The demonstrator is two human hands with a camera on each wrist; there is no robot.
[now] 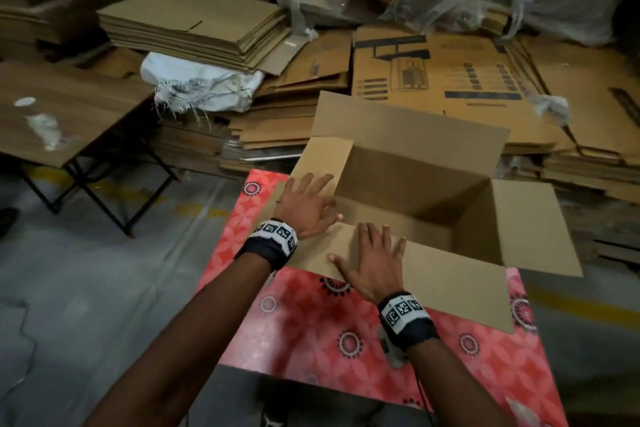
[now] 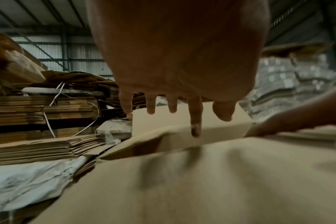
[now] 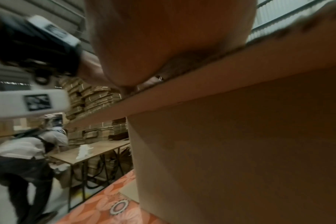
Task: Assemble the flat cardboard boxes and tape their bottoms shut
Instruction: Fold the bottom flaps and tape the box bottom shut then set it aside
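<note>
Box (image 1: 412, 184) opened into shape, standing on the red patterned surface (image 1: 311, 322) with all four upper flaps spread outward and the hollow interior showing just beyond the fingers. Left hand (image 1: 306, 206) flat on the short side flap, fingers (image 1: 313, 184) straight and spread apart, clamped on nothing. Right hand (image 1: 374, 265) flat on the long near flap, fingers (image 1: 372, 236) likewise straight and splayed, pressing down rather than gripping. From the left wrist view, fingers (image 2: 195, 121) hanging straight over the cardboard edge, nothing pinched. From the right wrist view, only the heel of the palm visible on the flap's edge; fingertips hidden there.

Progress, as a judgement: first stage largely done, since the sheet no longer lies flat but stands as a squared tube. Folding of flaps apparently just starting, with both near flaps under the palms and none yet turned inward. No tape or dispenser visible anywhere within reach of the fingers, no strip on any seam shown. Whether the lower end is closed cannot be told; dark inside. Left to do: fold flaps shut, tape the seam. Further flat boxes (image 1: 194, 24) stacked well beyond the fingers, up and to the left, untouched, so much of the job probably remains.
</note>
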